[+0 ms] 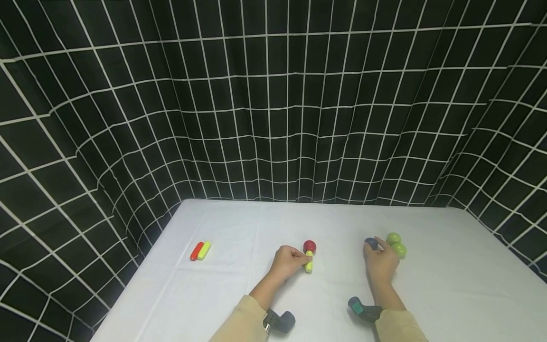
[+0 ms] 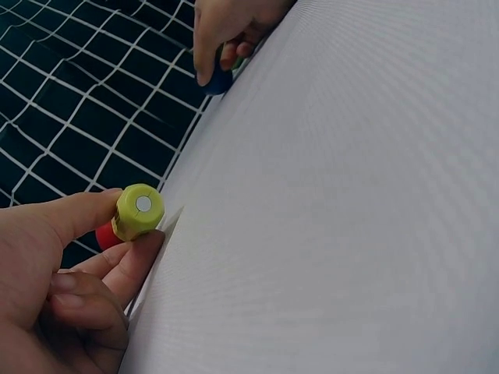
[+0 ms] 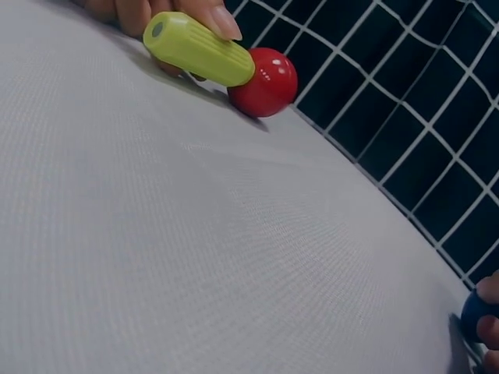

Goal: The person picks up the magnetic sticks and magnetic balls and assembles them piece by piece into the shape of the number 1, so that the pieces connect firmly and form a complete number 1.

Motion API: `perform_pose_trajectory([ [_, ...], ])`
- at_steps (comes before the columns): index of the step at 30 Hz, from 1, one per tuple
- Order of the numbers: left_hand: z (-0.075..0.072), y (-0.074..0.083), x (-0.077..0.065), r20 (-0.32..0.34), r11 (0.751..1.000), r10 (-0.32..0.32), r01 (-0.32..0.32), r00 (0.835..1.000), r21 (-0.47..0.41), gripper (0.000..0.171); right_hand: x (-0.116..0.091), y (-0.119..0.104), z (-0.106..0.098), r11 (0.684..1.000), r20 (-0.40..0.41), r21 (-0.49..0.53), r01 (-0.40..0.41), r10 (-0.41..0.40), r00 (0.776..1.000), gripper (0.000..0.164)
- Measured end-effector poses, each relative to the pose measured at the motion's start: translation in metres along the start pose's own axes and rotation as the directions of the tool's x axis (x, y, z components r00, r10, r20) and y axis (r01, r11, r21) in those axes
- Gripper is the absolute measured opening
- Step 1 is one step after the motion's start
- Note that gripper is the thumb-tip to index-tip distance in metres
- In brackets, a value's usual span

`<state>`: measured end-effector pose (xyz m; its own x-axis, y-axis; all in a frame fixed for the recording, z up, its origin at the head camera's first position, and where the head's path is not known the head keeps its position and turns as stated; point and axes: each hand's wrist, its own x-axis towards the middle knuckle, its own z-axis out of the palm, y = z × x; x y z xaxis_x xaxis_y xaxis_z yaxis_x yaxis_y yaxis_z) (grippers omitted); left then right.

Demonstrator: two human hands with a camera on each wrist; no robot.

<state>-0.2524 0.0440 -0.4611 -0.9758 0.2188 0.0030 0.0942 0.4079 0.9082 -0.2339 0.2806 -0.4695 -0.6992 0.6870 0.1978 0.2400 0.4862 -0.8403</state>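
My left hand (image 1: 287, 264) pinches a yellow-green magnetic rod (image 1: 309, 267) between thumb and fingers, low over the white table. The rod is ridged and has a round grey disc in its near end (image 2: 143, 204). Its far end touches a glossy red ball (image 3: 267, 84), which sits on the cloth. Off to the right, my right hand (image 1: 383, 265) holds a dark blue ball (image 1: 371, 243) in its fingertips. That ball is partly hidden by the fingers. Two green balls (image 1: 399, 250) lie together just beside the right hand.
A red rod (image 1: 197, 251) and another yellow-green rod (image 1: 204, 251) lie side by side at the table's left. White cloth covers the table (image 1: 333, 304). A black curtain with a white grid (image 1: 273, 118) surrounds its back and sides.
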Motion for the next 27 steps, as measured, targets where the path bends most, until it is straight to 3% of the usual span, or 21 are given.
perform_pose_trajectory([
  [9,0.001,-0.002,0.002,-0.007,1.000,-0.010,0.010,1.000,-0.003,0.021,-0.002,0.002,0.001,0.998,0.020,0.000,0.057,-0.057,0.998,0.044],
  [27,0.001,-0.003,0.002,-0.013,1.000,0.012,-0.012,1.000,-0.008,0.020,-0.013,-0.005,0.002,0.997,0.085,-0.040,0.068,-0.064,0.994,0.045],
])
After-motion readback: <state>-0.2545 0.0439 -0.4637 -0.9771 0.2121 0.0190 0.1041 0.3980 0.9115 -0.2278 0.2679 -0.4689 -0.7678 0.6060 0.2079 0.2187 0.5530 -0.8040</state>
